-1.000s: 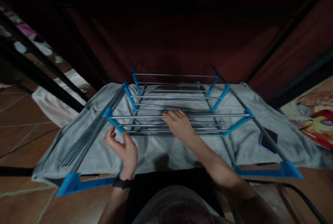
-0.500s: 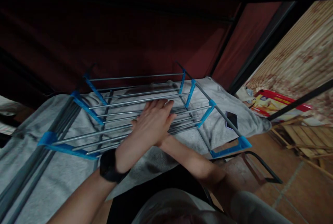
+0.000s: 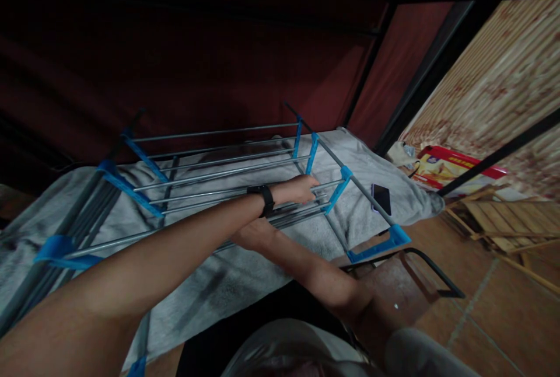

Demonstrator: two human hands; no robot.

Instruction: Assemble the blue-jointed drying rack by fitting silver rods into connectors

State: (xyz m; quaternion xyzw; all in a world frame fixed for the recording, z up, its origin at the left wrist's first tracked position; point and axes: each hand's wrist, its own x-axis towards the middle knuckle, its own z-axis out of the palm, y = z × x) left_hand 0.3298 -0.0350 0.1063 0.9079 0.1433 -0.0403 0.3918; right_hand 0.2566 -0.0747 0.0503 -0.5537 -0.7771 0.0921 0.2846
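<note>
A drying rack (image 3: 335, 193) with grey metal rods and blue plastic brackets lies on a grey cloth. My left hand (image 3: 301, 189), with a black watch on the wrist, is closed around a rod near a right-hand blue bracket. Its arm reaches across from the left, over my other arm. My right hand (image 3: 252, 232) is lower, beneath the left forearm and close to the rods at the rack's middle. The left forearm hides its fingers, so I cannot see what they grip.
A phone (image 3: 381, 199) lies on the grey blanket (image 3: 350, 149) to the right. Beyond it are a red and yellow box (image 3: 441, 164) and a folded wooden slatted piece (image 3: 503, 222). A black metal frame (image 3: 437, 272) stands near my right arm. A dark red panel rises behind.
My left hand has gone from lying stretched over the middle rods to closing on a rod farther right. My right hand has shifted slightly left. The view has turned a little.
</note>
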